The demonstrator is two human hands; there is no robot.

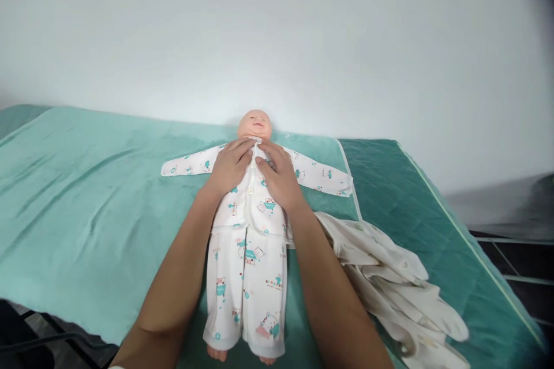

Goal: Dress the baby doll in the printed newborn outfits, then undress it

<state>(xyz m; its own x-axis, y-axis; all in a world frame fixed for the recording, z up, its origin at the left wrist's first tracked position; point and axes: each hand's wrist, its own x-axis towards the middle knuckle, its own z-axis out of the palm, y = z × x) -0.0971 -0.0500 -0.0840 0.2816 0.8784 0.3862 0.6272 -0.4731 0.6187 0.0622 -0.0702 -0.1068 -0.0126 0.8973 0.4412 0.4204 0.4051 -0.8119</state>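
Note:
A baby doll (254, 123) lies on its back, head toward the wall and arms spread out. It wears a white long-sleeved shirt (251, 207) with teal and pink prints and a button front, plus matching trousers (245, 282); bare feet show below the cuffs. My left hand (234, 166) rests on the shirt's upper chest, fingers stretched toward the neckline. On the other side of the button front lies my right hand (279, 176), its thumb apart from its fingers, fingertips close to the collar. My hands cover part of the chest and the upper buttons.
A light green blanket (78, 202) is spread under the doll, over a darker green quilted bed cover (389, 184). Crumpled cream baby clothes (385, 271) lie to the right, beside my right forearm. A white wall (277, 40) stands right behind the bed.

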